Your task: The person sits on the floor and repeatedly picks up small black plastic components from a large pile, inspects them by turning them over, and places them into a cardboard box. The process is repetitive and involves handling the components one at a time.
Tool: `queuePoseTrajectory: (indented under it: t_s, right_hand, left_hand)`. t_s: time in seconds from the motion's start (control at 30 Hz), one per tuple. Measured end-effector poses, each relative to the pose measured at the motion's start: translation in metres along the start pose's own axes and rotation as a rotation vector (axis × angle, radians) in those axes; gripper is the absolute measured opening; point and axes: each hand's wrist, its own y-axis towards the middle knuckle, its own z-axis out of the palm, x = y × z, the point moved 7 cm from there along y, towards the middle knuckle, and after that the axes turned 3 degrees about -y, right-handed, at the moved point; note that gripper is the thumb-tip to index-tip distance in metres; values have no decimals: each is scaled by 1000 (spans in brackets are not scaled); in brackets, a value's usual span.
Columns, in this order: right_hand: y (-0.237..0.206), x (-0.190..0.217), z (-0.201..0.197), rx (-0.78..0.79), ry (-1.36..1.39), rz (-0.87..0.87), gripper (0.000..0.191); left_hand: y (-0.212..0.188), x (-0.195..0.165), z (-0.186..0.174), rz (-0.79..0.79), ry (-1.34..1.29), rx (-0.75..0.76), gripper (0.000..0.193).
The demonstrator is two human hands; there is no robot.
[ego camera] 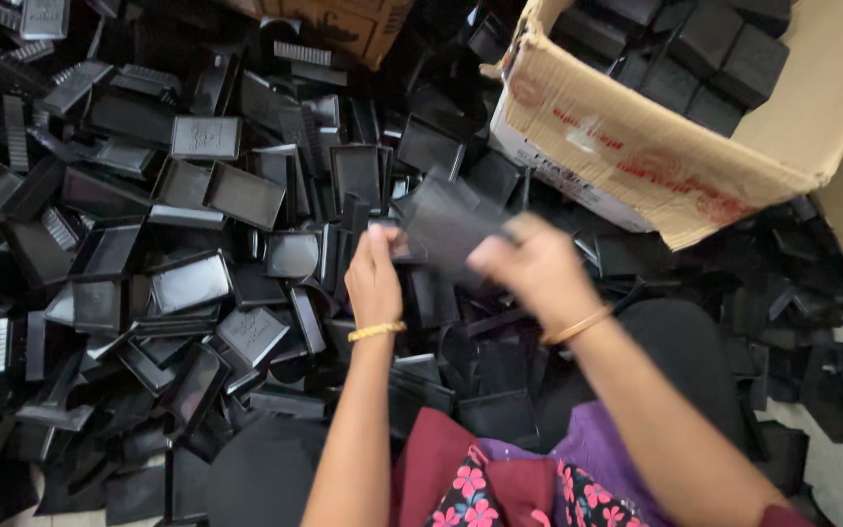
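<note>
Head view: 2 hands, L hand [373, 278] & R hand [529, 268], gripping 1 black tray [446, 226]; 1 cardboard box [636, 146].

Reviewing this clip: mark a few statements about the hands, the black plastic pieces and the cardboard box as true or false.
1. Both hands hold one flat black plastic piece. True: left hand, right hand.
2. The brown cardboard box is empty. False: it holds black block-shaped pieces.
3. The pile of shallow black plastic trays lies on the person's left. True.
4. Each wrist is bare. False: each wears a thin gold bangle.
5. The box stands left of the hands. False: it is to the upper right.
</note>
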Motion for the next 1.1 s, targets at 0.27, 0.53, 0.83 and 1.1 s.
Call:
queuePoseTrajectory:
  t_s: [0.27,0.53,0.83,1.1]
  right_hand:
    - [22,-30,-72,30,915,-165,34]
    - [72,-119,30,-132,-619,-143,67]
    - [42,-144,51,155,-156,50,45]
    - [-7,-54,58,74,17,-290,23]
  left_hand:
    - [119,36,85,237,577,143,56]
    - [66,19,18,159,185,-16,26]
    - [-25,6,-6,-391,-773,179,68]
    - [-43,34,37,-587,-1250,338,71]
